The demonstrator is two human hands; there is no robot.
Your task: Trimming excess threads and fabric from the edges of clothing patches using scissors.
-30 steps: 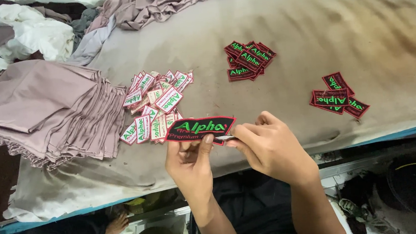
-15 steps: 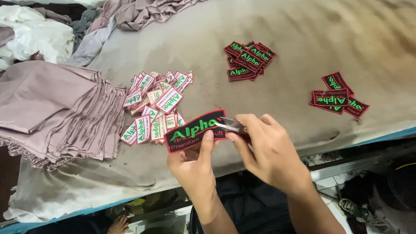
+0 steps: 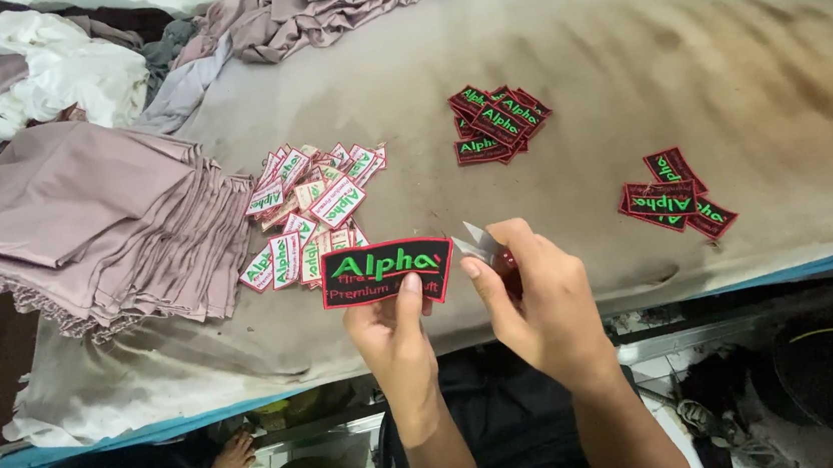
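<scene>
My left hand pinches a black embroidered patch with a red border and green lettering, held flat above the table's front edge. My right hand grips small metal thread snips, whose blades point at the patch's right end. Both hands hover over the stained grey table cover.
A loose pile of small white-and-red labels lies just beyond my left hand. Two groups of black patches lie at centre and at right. A stack of folded mauve fabric fills the left; more cloth lies at the back. A bare foot shows below.
The patch has been turned from nearly edge-on to facing me. My right hand has shifted from gripping its right end to holding the snips at that end.
</scene>
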